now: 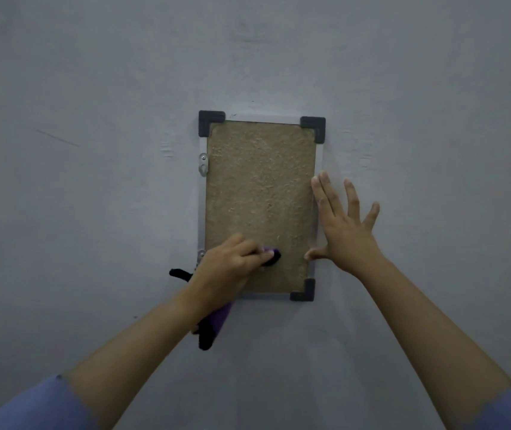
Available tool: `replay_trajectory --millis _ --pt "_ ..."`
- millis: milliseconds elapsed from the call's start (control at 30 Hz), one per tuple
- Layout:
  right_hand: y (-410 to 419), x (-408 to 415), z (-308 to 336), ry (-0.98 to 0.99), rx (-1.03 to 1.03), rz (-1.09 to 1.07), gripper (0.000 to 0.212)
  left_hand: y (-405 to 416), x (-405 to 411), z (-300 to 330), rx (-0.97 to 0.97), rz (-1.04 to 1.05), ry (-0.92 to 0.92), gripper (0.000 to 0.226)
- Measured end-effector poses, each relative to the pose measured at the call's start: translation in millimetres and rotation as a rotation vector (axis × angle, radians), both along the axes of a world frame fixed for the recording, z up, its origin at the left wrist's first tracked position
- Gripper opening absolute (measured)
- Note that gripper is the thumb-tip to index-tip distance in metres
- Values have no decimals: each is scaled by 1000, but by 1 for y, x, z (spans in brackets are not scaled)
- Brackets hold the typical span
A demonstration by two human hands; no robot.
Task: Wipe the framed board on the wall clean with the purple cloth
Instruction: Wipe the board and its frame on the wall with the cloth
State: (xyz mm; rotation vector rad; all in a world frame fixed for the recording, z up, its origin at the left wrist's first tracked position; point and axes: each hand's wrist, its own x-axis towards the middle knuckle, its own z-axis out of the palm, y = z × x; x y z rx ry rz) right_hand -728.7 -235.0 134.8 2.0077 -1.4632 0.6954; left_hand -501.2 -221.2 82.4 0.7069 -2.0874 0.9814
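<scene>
The framed board (260, 206) hangs on the grey wall (92, 150). At its seven o'clock corner my left hand (232, 268) grips the purple cloth (271, 256) against it. My right hand (345, 231), fingers spread flat, presses the four o'clock edge.

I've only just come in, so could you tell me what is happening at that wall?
A person is wiping a framed board that hangs on the grey wall. The left hand grips a purple cloth and presses it against the board's lower left part, with the rest of the cloth hanging below the wrist. The right hand lies flat with its fingers spread along the board's right edge, apparently steadying it.
</scene>
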Motion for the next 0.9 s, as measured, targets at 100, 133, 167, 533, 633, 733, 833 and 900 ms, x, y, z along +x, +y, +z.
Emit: replay_trajectory --millis 100,133,167,533,633,733,833,900 --pt "0 0 1 -11 6 9 136 9 -6 41 -89 -45 290 30" --pt "1 0 1 -15 6 14 136 11 -6 58 -130 -27 365 30" --pt "1 0 1 -19 7 20 136 11 -7 73 -163 0 415 28" --pt "-1 -2 0 -15 3 29 135 -8 -28 49 -131 33 233 24" --pt "-1 -3 0 -9 -2 33 135 -7 -25 25 -91 19 54 24" --pt "-1 -6 1 19 -14 30 134 -2 -18 12 -28 29 -67 31" --pt "-3 -9 1 46 -20 23 136 -2 -16 24 -25 15 16 33" --pt "-4 -11 1 38 -18 10 138 -1 -18 45 -70 -2 162 29"
